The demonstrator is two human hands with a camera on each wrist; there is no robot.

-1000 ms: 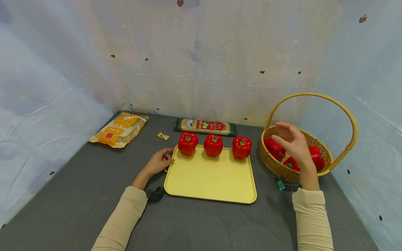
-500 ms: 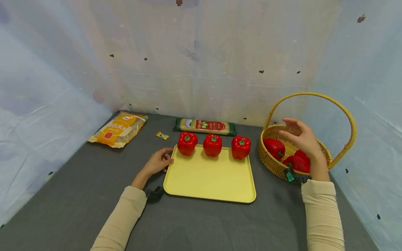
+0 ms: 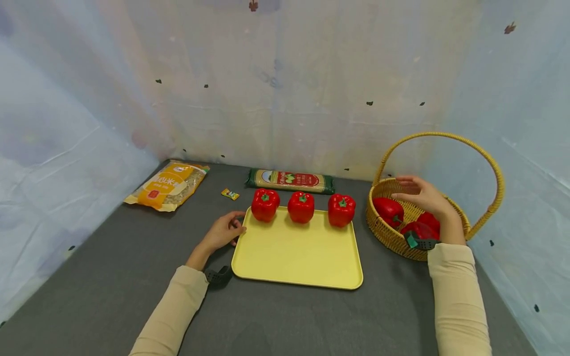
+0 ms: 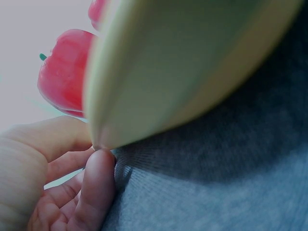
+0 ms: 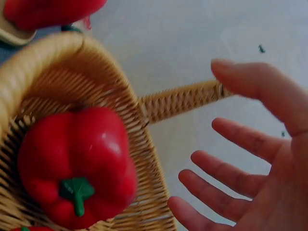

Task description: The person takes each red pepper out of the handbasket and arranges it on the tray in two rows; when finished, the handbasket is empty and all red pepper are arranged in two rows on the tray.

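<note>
Three red bell peppers line the far edge of a yellow tray: a left pepper (image 3: 265, 205), a middle pepper (image 3: 301, 207) and a right pepper (image 3: 341, 210). My left hand (image 3: 222, 231) holds the tray (image 3: 297, 252) by its left rim; the left wrist view has thumb and forefinger (image 4: 62, 137) meeting at that rim. Over a wicker basket (image 3: 387, 240) on the right hovers my right hand (image 3: 425, 198), fingers spread and holding nothing. Several more red peppers lie inside, one of them a bell pepper (image 5: 79, 166) near the basket wall, with its green stem showing.
Behind the tray lies a long green-and-gold packet (image 3: 291, 181). A small yellow sachet (image 3: 230, 194) is to its left, and a yellow bag of grain (image 3: 169, 186) lies at the far left. The tall basket handle (image 3: 483, 148) arches above the basket.
My right hand has shifted right above the basket, then dipped a little toward its inside, uncovering more of the peppers there. My left hand and the tray have stayed in place.
</note>
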